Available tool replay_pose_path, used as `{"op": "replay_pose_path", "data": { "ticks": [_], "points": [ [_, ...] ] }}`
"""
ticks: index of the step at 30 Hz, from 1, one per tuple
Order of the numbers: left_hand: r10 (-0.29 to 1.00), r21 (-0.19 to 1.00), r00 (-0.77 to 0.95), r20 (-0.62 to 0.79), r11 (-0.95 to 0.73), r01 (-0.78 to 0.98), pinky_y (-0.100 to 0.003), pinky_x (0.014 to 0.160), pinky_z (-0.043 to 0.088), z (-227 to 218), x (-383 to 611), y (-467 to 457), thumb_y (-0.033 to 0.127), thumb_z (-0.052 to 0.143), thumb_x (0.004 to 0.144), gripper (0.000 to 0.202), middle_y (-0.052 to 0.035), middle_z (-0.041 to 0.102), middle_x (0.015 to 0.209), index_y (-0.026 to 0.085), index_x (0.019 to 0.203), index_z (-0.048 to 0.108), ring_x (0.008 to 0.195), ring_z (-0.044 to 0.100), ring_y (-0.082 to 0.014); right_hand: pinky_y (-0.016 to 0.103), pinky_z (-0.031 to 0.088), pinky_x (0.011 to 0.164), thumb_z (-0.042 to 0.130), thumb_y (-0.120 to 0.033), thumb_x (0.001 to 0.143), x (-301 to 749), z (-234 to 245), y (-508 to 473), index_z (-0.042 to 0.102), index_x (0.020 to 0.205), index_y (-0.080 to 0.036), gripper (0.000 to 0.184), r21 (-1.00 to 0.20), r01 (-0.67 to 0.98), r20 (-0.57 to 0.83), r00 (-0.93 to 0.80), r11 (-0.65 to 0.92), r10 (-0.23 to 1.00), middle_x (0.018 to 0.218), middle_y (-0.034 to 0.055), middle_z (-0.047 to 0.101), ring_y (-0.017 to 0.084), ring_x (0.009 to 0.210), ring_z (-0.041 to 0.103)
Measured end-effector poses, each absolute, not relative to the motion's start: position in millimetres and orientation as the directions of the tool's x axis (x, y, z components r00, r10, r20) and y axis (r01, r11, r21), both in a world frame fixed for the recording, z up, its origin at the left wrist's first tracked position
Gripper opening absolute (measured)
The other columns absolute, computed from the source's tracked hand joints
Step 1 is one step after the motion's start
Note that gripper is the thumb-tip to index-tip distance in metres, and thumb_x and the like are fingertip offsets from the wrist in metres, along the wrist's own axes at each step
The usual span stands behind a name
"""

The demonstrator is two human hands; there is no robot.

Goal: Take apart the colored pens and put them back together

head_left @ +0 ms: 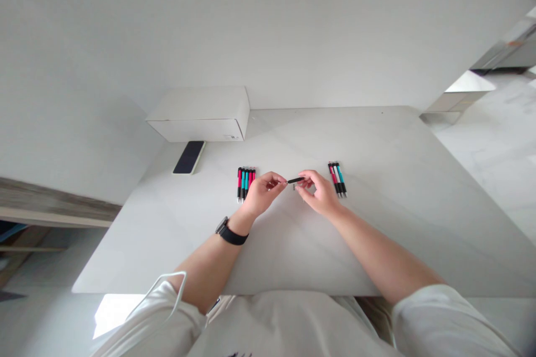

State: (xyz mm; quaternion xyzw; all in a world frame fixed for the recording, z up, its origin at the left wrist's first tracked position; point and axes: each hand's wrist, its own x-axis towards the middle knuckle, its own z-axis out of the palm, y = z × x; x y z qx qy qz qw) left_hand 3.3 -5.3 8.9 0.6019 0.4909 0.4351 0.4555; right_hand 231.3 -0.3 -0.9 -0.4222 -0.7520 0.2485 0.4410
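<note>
In front of me, above the table, a short black pen barrel (296, 180) is stretched between my two hands. The fingertips of my left hand (263, 192) pinch its left end, which narrows to a small tip. My right hand (319, 192) has its fingers closed around the other end. Just under the barrel, by my right thumb, is a tiny dark piece (294, 187), too small to name. Beside my left hand lies a row of several pink and teal click pens (243, 183), partly hidden by that hand. Another row of pens (337, 179), pink, white and teal, lies right of my right hand.
A white box (201, 129) stands at the back left against the wall. Before it lies a phone (189, 157), screen up. The white table (393, 223) ends at a front edge near my body. A white cable (183, 284) loops by my left forearm.
</note>
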Motion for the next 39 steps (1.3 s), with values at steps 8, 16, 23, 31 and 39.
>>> {"op": "replay_pose_path", "data": {
  "ticks": [8,16,23,31,39],
  "points": [
    [0.988,0.968,0.136,0.07,-0.101,0.23,-0.026,0.068,0.05,8.7,2.6,-6.0,0.046,0.075,0.089,0.026,-0.0047,0.073,0.086,0.02,0.097,0.075,0.075,0.065,-0.0153,0.036,0.056,0.078,0.063,-0.039,0.1,232.9,3.1,2.0,0.069,0.104,-0.026,0.015,-0.707,0.443,0.482,-0.269,0.552,0.834,0.093,0.0046,0.075,0.022,0.083,0.07],
    [0.984,0.954,0.152,0.093,-0.132,0.269,-0.029,0.074,0.052,11.3,2.7,-7.2,0.046,0.073,0.09,0.026,-0.0052,0.075,0.092,0.022,0.098,0.076,0.079,0.068,-0.0174,0.035,0.055,0.075,0.052,-0.047,0.106,235.4,-0.2,2.2,0.073,0.097,-0.026,0.03,-0.736,0.476,0.376,-0.303,0.481,0.876,0.086,0.0042,0.076,0.023,0.082,0.072],
    [0.989,0.962,0.116,0.095,-0.122,0.246,-0.028,0.07,0.051,10.0,2.7,-5.7,0.047,0.075,0.088,0.026,-0.0047,0.074,0.087,0.022,0.095,0.076,0.077,0.067,-0.0171,0.036,0.059,0.083,0.066,-0.039,0.098,231.0,-0.9,0.2,0.066,0.12,-0.028,0.025,-0.789,0.379,0.402,-0.276,0.483,0.873,0.103,0.0049,0.076,0.021,0.085,0.073],
    [0.987,0.957,0.12,0.109,-0.136,0.255,-0.029,0.071,0.051,10.0,2.7,-5.9,0.048,0.073,0.089,0.027,-0.0045,0.074,0.088,0.021,0.096,0.075,0.077,0.066,-0.0167,0.035,0.058,0.079,0.067,-0.042,0.097,232.6,1.1,0.8,0.064,0.121,-0.028,0.028,-0.766,0.41,0.418,-0.268,0.495,0.868,0.104,0.0051,0.075,0.021,0.085,0.071],
    [0.986,0.952,0.127,0.106,-0.137,0.275,-0.028,0.07,0.051,10.4,1.8,-6.0,0.048,0.073,0.09,0.027,-0.0038,0.074,0.088,0.022,0.097,0.075,0.076,0.066,-0.0164,0.035,0.057,0.076,0.063,-0.042,0.099,232.3,1.0,0.5,0.063,0.118,-0.028,0.024,-0.762,0.417,0.415,-0.274,0.496,0.867,0.102,0.0049,0.074,0.021,0.085,0.07]
  ]
}}
